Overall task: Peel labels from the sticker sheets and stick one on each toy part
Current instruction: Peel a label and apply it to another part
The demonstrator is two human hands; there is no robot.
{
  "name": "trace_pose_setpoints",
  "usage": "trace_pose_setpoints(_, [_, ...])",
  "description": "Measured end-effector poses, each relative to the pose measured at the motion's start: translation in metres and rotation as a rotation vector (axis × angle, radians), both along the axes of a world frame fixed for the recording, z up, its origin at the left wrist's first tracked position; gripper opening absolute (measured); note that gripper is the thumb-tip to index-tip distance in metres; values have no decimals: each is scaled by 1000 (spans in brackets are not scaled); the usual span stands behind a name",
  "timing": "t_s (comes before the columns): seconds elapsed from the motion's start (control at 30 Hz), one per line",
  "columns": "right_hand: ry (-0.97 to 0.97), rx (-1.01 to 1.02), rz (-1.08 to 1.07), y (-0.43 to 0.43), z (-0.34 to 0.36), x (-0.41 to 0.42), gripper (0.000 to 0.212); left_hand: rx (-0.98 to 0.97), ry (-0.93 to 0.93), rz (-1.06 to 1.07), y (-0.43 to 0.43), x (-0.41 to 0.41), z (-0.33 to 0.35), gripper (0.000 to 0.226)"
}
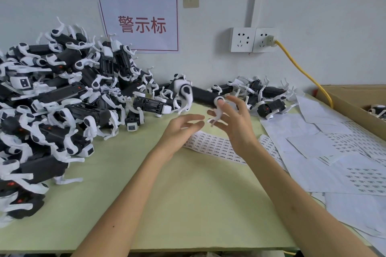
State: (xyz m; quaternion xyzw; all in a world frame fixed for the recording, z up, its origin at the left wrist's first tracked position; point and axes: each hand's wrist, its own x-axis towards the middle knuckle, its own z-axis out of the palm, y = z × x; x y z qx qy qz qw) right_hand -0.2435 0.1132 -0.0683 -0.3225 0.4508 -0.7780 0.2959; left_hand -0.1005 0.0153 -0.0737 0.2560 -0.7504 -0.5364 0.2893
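Head view: blurred toy part touches right hand, beyond left hand.

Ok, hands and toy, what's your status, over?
Left hand open, empty. Right hand fingers spread at white leg of blurred toy part, grip unclear. Sticker sheet flat on table below both hands. Nothing in the way.

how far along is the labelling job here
Done: partly stripped white sticker sheets lie on the right, so many labels are used. In hand: a blurred black-and-white toy part at the right hand; left hand open. Remaining: unclear; labels on the piled toy parts aren't visible.
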Motion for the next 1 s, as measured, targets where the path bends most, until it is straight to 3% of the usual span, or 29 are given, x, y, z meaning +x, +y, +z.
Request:
trace_pose_setpoints(0.07, [-105, -45, 11, 4, 4, -8, 66, 16, -7, 53, -5, 0, -5, 16])
trace_pose_setpoints(0.2, [-163, -56, 68, 11, 10, -18, 57, 470, 212, 69, -12, 4, 0, 35])
trace_pose_setpoints(0.27, [-100, -29, 74, 12, 10, -18, 57, 588, 267, -20, -15, 7, 4, 45])
trace_pose_setpoints(0.4, [100, 103, 60, 10, 8, -10, 67, 492, 145, -256, -6, 5, 4, 55])
trace_pose_setpoints(0.5, [182, 158, 1, 8, 6, -8, 68, 436, 104, -336, 0, 2, 3, 44])
trace_pose_setpoints(0.6, [240, 159, -81, 7, 5, -8, 61, 467, 181, -312, 0, 1, 1, 41])
trace_pose_setpoints(0.77, [108, 65, -176, 11, 11, -15, 9, 422, 295, -181, -5, 0, -1, 43])
trace_pose_setpoints(1.0, [335, 92, 39, 14, 14, -4, 18, 392, 316, -55, -1, -1, 0, 41])
